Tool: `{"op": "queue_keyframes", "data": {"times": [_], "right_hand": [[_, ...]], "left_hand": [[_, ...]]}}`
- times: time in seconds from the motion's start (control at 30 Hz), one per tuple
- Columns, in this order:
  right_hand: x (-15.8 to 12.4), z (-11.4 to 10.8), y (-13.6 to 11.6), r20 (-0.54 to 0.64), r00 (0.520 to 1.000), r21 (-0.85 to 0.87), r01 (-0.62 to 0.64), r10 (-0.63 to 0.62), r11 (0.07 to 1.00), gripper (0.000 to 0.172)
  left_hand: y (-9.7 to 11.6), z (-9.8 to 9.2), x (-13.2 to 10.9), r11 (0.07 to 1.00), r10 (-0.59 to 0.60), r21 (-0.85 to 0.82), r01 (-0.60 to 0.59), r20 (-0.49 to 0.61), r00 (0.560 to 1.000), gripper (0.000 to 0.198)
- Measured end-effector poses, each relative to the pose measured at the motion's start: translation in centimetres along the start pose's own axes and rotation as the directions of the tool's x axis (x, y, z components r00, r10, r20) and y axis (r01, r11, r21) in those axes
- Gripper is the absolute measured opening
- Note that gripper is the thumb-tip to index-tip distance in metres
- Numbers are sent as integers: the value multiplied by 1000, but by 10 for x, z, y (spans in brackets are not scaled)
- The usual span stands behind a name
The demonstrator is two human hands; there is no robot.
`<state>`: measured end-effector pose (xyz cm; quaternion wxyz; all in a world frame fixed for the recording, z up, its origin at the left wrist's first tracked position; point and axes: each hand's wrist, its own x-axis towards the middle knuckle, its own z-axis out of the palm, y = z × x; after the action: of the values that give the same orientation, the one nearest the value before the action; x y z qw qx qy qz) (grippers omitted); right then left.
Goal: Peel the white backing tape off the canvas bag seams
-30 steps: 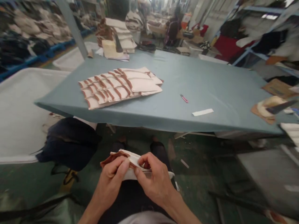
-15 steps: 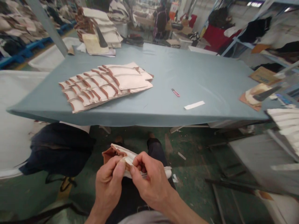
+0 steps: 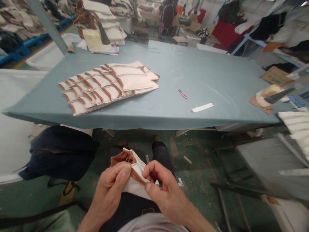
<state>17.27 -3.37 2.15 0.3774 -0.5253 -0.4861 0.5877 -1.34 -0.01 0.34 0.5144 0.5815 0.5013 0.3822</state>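
Note:
A cream fabric pouch with brown lining (image 3: 136, 188) is held over my lap, its gathered brown opening facing up and away. My left hand (image 3: 112, 185) is closed, thumb and fingers pinching the pouch's edge near the opening. Farther along the same edge, my right hand (image 3: 166, 190) is also closed, gripping the pouch between thumb and curled fingers. A strip of brown lining shows between the two hands. The pouch's far right end is hidden behind my right hand.
Overlapping rows of similar cream and brown pieces (image 3: 108, 85) lie on the blue-covered table (image 3: 173, 71). Pink-handled thread snips (image 3: 182, 94) and a white strip (image 3: 202, 107) lie to their right. A dark cloth bundle (image 3: 60, 154) sits at lower left; a metal frame (image 3: 236, 191) stands right.
My right hand has slid right along the edge, away from my left hand. More brown lining now shows between them, and the pouch has tilted.

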Motion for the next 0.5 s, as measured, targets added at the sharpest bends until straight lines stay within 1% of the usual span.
{"op": "queue_keyframes", "data": {"times": [0.07, 0.1, 0.17, 0.23, 0.27, 0.3, 0.33, 0.37, 0.43, 0.47, 0.5], "right_hand": [[3, -4, 2, -24, 1000, -24, 14, -14, 1000, 13], [5, -4, 4, -35, 999, -45, 19, -21, 999, 13], [6, -2, 8, -45, 999, -91, 16, -21, 996, 12], [8, 0, 10, -56, 998, -151, 31, -39, 988, 12], [8, 0, 11, -68, 995, -199, 65, -80, 978, 13], [9, 1, 12, -80, 985, -262, 126, -152, 957, 16], [10, 1, 13, -90, 964, -336, 208, -251, 918, 20], [10, 2, 15, -94, 928, -407, 294, -360, 865, 24], [11, 4, 22, -88, 842, -511, 420, -532, 750, 33], [13, 7, 28, -90, 812, -534, 449, -577, 716, 38], [14, 10, 34, -100, 796, -561, 451, -597, 694, 45]], "left_hand": [[8, -6, 6, 990, 88, 102, -94, 64, 994, 48], [11, -7, 9, 985, 108, 125, -120, 95, 990, 45], [14, -9, 13, 981, 103, 151, -126, 152, 983, 38], [16, -9, 16, 982, 78, 158, -105, 169, 983, 32], [16, -9, 16, 982, 70, 161, -97, 164, 984, 30], [17, -9, 17, 982, 67, 167, -92, 152, 986, 30], [18, -8, 18, 980, 67, 175, -91, 140, 988, 30], [18, -8, 19, 979, 70, 183, -93, 127, 989, 32], [17, -7, 19, 975, 78, 198, -98, 107, 991, 35], [14, -6, 20, 974, 77, 206, -97, 104, 992, 37], [11, -6, 20, 972, 76, 214, -97, 105, 992, 40]]}}
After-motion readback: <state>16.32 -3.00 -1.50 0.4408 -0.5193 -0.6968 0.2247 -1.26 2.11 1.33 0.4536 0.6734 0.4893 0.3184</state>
